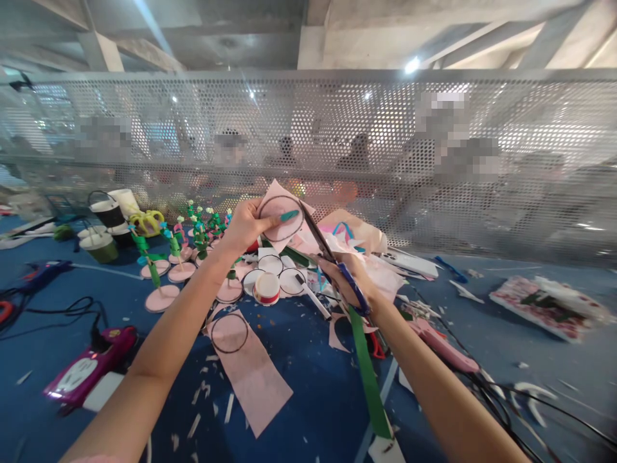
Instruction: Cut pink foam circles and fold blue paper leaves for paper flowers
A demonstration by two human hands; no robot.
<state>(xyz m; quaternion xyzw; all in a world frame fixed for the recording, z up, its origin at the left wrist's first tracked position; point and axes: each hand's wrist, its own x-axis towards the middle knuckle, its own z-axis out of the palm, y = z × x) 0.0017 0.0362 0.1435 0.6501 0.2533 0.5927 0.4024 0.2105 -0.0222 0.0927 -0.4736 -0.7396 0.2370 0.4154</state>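
Observation:
My left hand pinches a piece of pink paper with a dark circle drawn on it; the thumbnail is teal. In my right hand is a pair of scissors with blue handles. Their blades point up at the paper's right edge, close to the drawn line; whether they touch it I cannot tell. Below on the blue table lies a longer pink sheet with another circle. Beside it are white paper circles, a tape roll and a white marker.
Green paper flowers on pink round bases stand at the left, near a purple power strip and a glue gun. A pink glue gun, a green strip and cables lie right. A perforated metal screen rises behind.

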